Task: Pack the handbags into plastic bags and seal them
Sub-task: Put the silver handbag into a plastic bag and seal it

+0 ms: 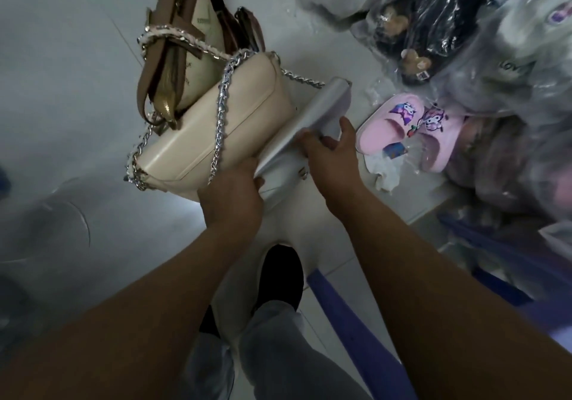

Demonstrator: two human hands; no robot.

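Evidently early yet: the left hand (pixel 230 196) grips the near edge of a white handbag (pixel 284 179) and the right hand (pixel 328 148) curls round its lifted flap (pixel 322 105), just beside a cream chain-strap handbag (pixel 223 127) and a tan tote (pixel 185 28) on the floor (pixel 62 90), all 3 unbagged and unsealed.

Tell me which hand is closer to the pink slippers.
Right. The right hand grips a pale flap just beside the pink slippers; the left hand is farther off, by the cream handbag.

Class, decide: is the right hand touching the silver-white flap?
Touching. The head view shows the right hand gripping the silver-white flap, thumb behind it and fingers over its front.
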